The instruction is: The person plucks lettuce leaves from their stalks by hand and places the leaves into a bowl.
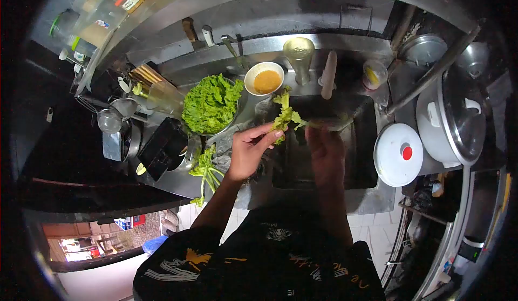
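My left hand [251, 149] is closed on a curled lettuce leaf [283, 112], pinched between thumb and fingers above the sink's left edge. My right hand [325, 152] is over the sink [294, 179], dark and smeared by motion. Whether it holds anything cannot be made out. A thin pale streak lies near its fingertips, close to the leaf. Left of my hands, a metal bowl [229, 127] is heaped with green lettuce [211, 104]. Several lettuce stems and scraps [205, 174] lie on the counter beside my left forearm.
A white bowl of orange-brown sauce [268, 81] stands behind the sink, near a tall glass [300, 58] and a pale rod-like handle [329, 75]. At right are a white lid with red knob [398, 154] and a large pot [431, 117]. A dark container [164, 149] sits at left.
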### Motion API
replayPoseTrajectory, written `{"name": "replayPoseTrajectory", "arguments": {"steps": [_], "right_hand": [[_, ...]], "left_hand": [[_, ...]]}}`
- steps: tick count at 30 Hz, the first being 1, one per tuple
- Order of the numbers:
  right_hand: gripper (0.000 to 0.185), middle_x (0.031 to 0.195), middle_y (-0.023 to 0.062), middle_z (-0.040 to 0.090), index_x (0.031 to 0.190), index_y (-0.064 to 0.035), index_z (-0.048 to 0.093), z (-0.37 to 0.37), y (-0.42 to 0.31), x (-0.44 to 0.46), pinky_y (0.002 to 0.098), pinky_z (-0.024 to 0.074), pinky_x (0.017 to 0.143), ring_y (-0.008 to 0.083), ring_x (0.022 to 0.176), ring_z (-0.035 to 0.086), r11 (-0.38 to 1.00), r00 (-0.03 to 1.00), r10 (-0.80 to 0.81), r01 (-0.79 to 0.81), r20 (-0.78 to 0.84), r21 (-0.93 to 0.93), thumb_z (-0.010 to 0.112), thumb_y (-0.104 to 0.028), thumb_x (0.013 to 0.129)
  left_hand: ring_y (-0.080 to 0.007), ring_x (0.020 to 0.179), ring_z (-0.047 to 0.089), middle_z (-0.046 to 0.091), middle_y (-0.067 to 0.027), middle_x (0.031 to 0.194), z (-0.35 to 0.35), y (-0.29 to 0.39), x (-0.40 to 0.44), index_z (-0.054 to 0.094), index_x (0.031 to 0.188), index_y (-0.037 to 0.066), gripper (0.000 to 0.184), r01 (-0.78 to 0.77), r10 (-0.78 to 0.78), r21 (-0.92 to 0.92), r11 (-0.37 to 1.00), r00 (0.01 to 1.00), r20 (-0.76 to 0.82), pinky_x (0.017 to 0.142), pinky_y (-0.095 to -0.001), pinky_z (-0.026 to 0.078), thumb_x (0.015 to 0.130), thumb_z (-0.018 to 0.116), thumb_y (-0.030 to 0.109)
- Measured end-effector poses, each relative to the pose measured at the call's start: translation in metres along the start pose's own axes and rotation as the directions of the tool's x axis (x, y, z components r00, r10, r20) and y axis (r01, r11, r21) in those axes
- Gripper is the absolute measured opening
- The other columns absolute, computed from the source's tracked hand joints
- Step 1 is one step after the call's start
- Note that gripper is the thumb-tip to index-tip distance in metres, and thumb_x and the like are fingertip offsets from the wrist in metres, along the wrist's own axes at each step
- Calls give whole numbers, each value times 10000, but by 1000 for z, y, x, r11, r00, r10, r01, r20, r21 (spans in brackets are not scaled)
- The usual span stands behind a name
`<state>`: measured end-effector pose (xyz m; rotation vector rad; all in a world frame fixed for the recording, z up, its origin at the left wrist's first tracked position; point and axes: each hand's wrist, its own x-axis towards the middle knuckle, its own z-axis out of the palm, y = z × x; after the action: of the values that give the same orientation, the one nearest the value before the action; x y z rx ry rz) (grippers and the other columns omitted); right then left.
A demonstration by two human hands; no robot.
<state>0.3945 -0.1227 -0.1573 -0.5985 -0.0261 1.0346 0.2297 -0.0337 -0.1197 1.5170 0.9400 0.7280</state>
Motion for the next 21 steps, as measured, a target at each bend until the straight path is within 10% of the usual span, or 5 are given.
{"name": "replayPoseTrajectory", "arguments": {"steps": [6,12,16,19,21], "right_hand": [[263,1250,125,677,1272,22,589,-13,20,-8,354,550,1065,214,1177,656,962,991,134,-129,-4,239,596,-83,1030],[304,1244,109,668,1308,27,574,-23,30,-5,350,566,1033,214,1133,668,957,976,197,-170,-94,236,604,-88,1028],[354,1256,110,655,1347,-16,571,-34,32,-3,342,563,1005,207,1139,655,936,1000,3,3,16,-351,638,-120,1015],[411,1238,111,657,1379,-51,558,-59,47,-3,357,564,973,201,1113,653,943,996,91,-81,14,-323,673,-152,998],[410,1178,104,660,1366,-42,566,-122,94,12,370,570,933,188,1062,652,584,977,-45,195,208,-788,683,-168,994]], "left_hand": [[-161,965,699,739,-95,1126,-1,-4,1,786,987,37,234,-502,556,298,812,821,-131,761,-292,557,769,851,-21],[-215,955,679,701,-106,1004,-11,0,2,758,843,28,186,-522,691,570,634,714,-114,809,-313,537,700,873,-2],[-233,841,682,699,-88,925,-45,-37,-11,735,856,47,131,-362,427,442,821,902,-55,709,-324,548,765,827,24],[-229,780,712,739,-92,909,-96,-78,-44,767,909,52,82,-172,206,508,844,978,-12,684,-319,560,829,782,49],[-210,756,715,758,-91,922,-125,-83,-70,779,935,45,77,-24,124,645,764,986,-110,682,-312,561,860,763,52]]}}
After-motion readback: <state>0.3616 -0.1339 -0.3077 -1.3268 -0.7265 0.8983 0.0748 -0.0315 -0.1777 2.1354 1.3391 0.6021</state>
